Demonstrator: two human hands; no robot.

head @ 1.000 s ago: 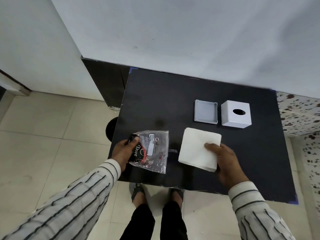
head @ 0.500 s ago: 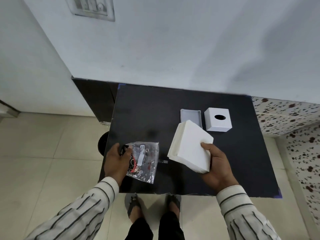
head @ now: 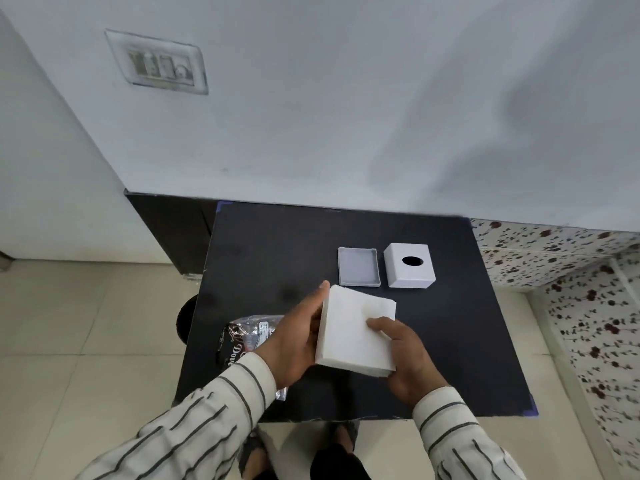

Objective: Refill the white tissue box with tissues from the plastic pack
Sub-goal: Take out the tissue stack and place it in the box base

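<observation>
Left hand (head: 296,344): fingers (head: 317,299) stretched nearly straight along the left edge of the tissue stack (head: 356,332), palm against its side, helping hold it.
Right hand (head: 410,360): fingers curled under the stack's right and near edges, thumb (head: 379,325) laid across the top face; closed on the stack.
Tissue stack: thick, square-cornered block of plain white soft sheets, layered edges visible at the near side; held between both hands above the bench (head: 277,251), tilted slightly.
White tissue box (head: 409,266): smooth, matte cube with a dark oval hole in its top; beyond the right fingers, well apart, standing on the bench.
Grey tray-like base (head: 358,266): shallow rectangular piece with a low rim, open side up; just beside the box on its left, a little beyond the left fingertips, not touched.
Plastic pack (head: 242,337): crinkled, glossy clear film with dark print and a white label; lying on the bench under and left of the left wrist, partly hidden by the striped sleeve (head: 221,403); contact with the hand cannot be told.
Bench: flat, dark, matte top.
</observation>
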